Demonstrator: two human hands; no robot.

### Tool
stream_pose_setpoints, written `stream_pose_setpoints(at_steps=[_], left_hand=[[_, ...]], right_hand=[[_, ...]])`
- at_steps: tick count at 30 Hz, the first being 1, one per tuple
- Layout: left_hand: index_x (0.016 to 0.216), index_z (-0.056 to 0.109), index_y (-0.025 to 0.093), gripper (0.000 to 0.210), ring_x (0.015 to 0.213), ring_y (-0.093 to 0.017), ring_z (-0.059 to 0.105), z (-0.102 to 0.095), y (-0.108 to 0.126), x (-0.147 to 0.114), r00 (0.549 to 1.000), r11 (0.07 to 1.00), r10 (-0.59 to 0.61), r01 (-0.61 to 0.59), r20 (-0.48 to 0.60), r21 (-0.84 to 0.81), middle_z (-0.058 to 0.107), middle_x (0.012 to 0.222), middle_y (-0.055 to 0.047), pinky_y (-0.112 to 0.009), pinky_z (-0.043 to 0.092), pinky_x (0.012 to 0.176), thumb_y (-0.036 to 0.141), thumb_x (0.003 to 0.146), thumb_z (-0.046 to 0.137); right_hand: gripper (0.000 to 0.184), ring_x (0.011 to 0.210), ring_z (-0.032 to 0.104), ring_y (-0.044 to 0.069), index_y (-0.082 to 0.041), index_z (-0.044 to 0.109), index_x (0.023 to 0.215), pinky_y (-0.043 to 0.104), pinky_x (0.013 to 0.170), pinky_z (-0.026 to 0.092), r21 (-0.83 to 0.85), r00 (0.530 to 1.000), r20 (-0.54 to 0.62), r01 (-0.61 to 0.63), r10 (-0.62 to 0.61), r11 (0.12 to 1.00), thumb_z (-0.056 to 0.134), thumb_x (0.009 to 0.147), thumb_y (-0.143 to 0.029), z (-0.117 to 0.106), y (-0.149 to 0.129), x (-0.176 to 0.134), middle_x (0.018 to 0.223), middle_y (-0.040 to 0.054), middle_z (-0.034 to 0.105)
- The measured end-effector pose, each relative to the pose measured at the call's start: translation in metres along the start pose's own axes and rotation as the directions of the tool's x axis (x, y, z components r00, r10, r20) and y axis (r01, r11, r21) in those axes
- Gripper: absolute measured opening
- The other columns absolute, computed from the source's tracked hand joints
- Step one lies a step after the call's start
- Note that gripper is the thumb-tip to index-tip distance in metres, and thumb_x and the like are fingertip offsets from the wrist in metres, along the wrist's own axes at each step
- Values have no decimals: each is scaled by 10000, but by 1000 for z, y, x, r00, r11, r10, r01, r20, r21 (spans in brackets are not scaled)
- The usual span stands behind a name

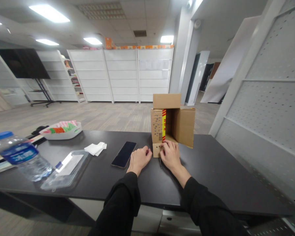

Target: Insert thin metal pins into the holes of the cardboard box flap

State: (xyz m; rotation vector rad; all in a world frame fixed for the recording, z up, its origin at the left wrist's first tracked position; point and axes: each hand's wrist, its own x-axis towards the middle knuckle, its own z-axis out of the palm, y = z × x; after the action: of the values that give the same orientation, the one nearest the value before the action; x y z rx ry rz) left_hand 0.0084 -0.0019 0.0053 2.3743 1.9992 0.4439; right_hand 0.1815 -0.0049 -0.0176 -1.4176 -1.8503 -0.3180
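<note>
A cardboard box stands on the dark table with its open side toward me and its flaps spread. Many small dark spots, holes or fastener heads, mark its left flap; the lower flap has a few too. My right hand is over that lower flap, fingertips pinched together at its surface; what they grip is too small to make out. Just below the flap's edge shows a thin dark rod. My left hand rests left of the box, fingers curled closed, their contents hidden.
A phone lies left of my left hand. Farther left are crumpled white tissue, a clear plastic case, a water bottle and a white basket with colourful packets. A perforated panel rises on the right.
</note>
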Motion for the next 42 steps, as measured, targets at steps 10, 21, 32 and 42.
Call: stream_pose_setpoints(at_steps=[10, 21, 32, 42], left_hand=[[906, 637, 233, 351, 805, -210, 684, -2, 1, -1, 1000, 1000, -8, 8, 5, 0, 719, 860, -69, -266, 417, 672, 418, 932, 339], [918, 643, 238, 361, 812, -211, 682, -1, 1, -1, 1000, 1000, -9, 9, 12, -1, 718, 874, -70, -271, 428, 694, 420, 935, 331], [920, 639, 230, 349, 846, -213, 685, -7, 3, -2, 999, 999, -31, 32, 36, -23, 721, 885, -70, -266, 427, 693, 425, 932, 350], [917, 636, 235, 357, 824, -210, 682, -2, 1, -1, 1000, 1000, 0, 1, 11, -7, 717, 869, -69, -272, 428, 699, 415, 936, 328]], right_hand=[[135, 1007, 502, 245, -203, 561, 895, 369, 872, 343, -19, 1000, -3, 2, -2, 1000, 508, 793, -133, 0, -1, 1, 1081, 91, 610], [81, 969, 519, 231, -201, 565, 892, 350, 828, 328, -2, 999, -37, 20, -20, 1000, 486, 874, -192, 0, 1, 1, 1039, 81, 634], [100, 907, 531, 226, -200, 564, 899, 360, 830, 318, 57, 999, -31, -22, 23, 998, 475, 898, -246, -18, -8, 2, 905, 59, 632], [70, 858, 564, 191, -204, 539, 864, 333, 834, 329, 194, 996, 66, 43, -57, 980, 474, 890, -200, -49, -16, -22, 848, 30, 628]])
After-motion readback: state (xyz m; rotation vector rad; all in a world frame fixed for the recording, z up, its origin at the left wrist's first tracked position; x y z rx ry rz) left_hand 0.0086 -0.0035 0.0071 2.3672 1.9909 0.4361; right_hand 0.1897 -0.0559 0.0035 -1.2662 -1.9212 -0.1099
